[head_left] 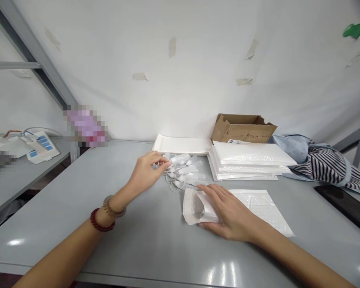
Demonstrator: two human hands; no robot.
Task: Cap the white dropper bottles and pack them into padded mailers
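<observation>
Head: wht env point(209, 208), gaping

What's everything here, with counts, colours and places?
Tubes: several, whitish, centre
Open envelope: one, white, centre
Envelope stack: one, white, right
Flat bundle: one, white, back
Box: one, brown, back
Cloth heap: one, blue, striped, right
Slab: one, black, right
Device: one, white and blue, left
Blurred thing: one, purplish, left
Tape: several, beige, wall
Tables: two, grey, centre and left
Bracelets: two, brown, red, left wrist
Left hand: one, bare, at tubes
Right hand: one, bare, on envelope
</observation>
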